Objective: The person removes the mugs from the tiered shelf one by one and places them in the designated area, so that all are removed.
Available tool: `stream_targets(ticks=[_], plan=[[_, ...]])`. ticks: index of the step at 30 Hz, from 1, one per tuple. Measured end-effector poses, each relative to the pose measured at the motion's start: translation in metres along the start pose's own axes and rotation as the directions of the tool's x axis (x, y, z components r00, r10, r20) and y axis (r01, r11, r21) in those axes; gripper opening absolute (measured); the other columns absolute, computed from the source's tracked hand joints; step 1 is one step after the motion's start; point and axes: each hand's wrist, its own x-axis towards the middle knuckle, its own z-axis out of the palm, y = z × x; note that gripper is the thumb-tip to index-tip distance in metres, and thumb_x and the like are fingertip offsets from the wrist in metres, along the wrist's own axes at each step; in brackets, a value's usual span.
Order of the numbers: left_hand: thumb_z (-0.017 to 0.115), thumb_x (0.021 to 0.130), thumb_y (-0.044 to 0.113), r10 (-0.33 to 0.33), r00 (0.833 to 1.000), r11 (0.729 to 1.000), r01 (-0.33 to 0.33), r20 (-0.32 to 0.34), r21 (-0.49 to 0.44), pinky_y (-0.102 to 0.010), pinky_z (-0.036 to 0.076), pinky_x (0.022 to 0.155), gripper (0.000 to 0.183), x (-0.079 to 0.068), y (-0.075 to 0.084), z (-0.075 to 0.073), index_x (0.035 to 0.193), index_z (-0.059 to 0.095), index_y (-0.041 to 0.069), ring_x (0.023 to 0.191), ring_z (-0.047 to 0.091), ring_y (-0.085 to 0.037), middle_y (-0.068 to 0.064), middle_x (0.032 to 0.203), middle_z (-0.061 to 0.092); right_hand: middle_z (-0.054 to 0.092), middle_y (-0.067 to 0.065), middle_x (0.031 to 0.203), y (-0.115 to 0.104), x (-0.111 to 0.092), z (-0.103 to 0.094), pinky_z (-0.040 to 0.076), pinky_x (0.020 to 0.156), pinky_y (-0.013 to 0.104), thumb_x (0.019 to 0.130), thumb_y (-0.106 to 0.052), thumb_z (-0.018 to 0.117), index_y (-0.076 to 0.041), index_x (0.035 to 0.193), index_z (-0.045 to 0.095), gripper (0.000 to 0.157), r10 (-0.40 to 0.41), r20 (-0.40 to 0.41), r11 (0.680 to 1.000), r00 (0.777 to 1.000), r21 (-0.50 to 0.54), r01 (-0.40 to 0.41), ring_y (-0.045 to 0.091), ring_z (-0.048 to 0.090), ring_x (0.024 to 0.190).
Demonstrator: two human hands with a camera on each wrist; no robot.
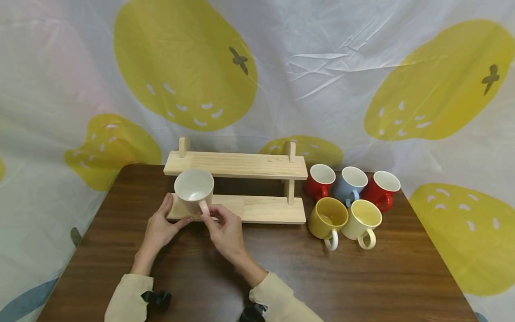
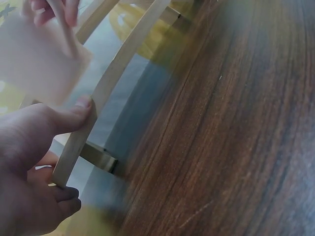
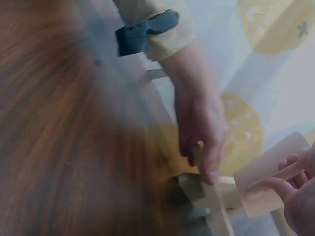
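Note:
My right hand (image 1: pixel 228 232) pinches the handle of a pale pink mug (image 1: pixel 193 190) with a white inside. The mug is upright over the left part of the lower board (image 1: pixel 257 209) of a two-tier wooden shelf (image 1: pixel 241 164), in front of the upper board. At the shelf's left end my left hand (image 1: pixel 158 228) grips the lower board. In the left wrist view its thumb (image 2: pixel 81 109) lies along the board's front edge and its other fingers curl round the end. The right wrist view shows the mug (image 3: pixel 263 174) close beside the left hand (image 3: pixel 202 123).
Right of the shelf stand two red mugs (image 1: pixel 314 185), a light blue mug (image 1: pixel 345 190), a mustard mug (image 1: pixel 322 226) and a pale yellow mug (image 1: pixel 354 230), grouped closely. A patterned cloth (image 1: pixel 306 89) hangs behind the dark wooden table (image 1: pixel 342 277).

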Motion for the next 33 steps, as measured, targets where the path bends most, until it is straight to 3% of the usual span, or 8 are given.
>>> stream_targets(ticks=[11, 21, 26, 33], plan=[[0.08, 0.087, 0.041, -0.016, 1.0, 1.0, 0.016, 0.022, 0.0, -0.062, 0.024, 0.121, 0.107, 0.002, -0.001, -0.003, 0.16, 0.014, 0.0, 0.153, 0.018, -0.046, -0.018, 0.169, 0.012, 0.073, 0.02, 0.101, -0.029, -0.002, -0.02, 0.061, 0.088, 0.032, 0.094, 0.001, 0.069, 0.008, 0.106, 0.068, 0.014, -0.062, 0.009, 0.993, 0.998, 0.099, 0.061, 0.027, 0.073, 0.101], [0.079, 0.088, 0.044, -0.014, 0.999, 1.0, 0.015, 0.033, -0.022, -0.06, 0.023, 0.122, 0.107, 0.002, -0.003, -0.001, 0.16, 0.012, 0.001, 0.154, 0.016, -0.044, -0.017, 0.169, 0.01, 0.073, 0.023, 0.104, -0.046, -0.012, -0.045, 0.06, 0.09, 0.036, 0.093, 0.007, 0.067, 0.012, 0.108, 0.066, 0.016, -0.131, -0.03, 0.983, 0.991, 0.124, 0.134, 0.035, 0.072, 0.102], [0.079, 0.087, 0.045, -0.017, 0.999, 1.0, 0.018, 0.038, -0.024, -0.06, 0.023, 0.122, 0.108, -0.001, -0.003, -0.002, 0.16, 0.013, 0.0, 0.154, 0.016, -0.044, -0.017, 0.169, 0.01, 0.073, 0.019, 0.104, -0.054, -0.017, -0.063, 0.06, 0.09, 0.032, 0.092, 0.009, 0.066, 0.013, 0.108, 0.065, 0.017, -0.12, -0.049, 0.985, 0.992, 0.115, 0.125, 0.026, 0.072, 0.102], [0.077, 0.088, 0.049, -0.021, 0.999, 1.0, 0.022, 0.046, -0.021, -0.061, 0.024, 0.121, 0.109, -0.001, -0.001, 0.0, 0.16, 0.011, 0.001, 0.154, 0.016, -0.045, -0.016, 0.17, 0.009, 0.068, 0.035, 0.107, -0.063, -0.024, -0.096, 0.059, 0.092, 0.028, 0.091, 0.013, 0.065, 0.015, 0.111, 0.064, 0.02, -0.131, -0.096, 0.988, 0.987, 0.071, 0.138, 0.012, 0.072, 0.104]])
